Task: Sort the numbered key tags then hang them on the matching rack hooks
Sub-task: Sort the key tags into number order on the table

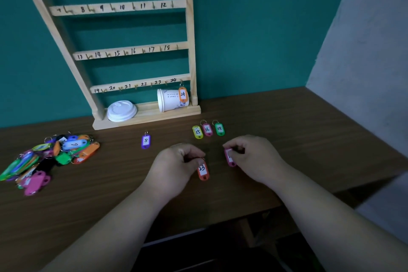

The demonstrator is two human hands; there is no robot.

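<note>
Fingers of the left hand pinch the ring end of orange tag 23, low over the worktop, midway toward its front edge. The right hand curls round a pink tag whose number is hidden, so it could be missorted. Reaching 23's hook on the rack risks knocking tag 24 or the tipped paper cup.

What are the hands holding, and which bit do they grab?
The left hand pinches the orange 23 tag at its ring end. The right hand holds a pink tag by its upper half, hiding its number.
</note>
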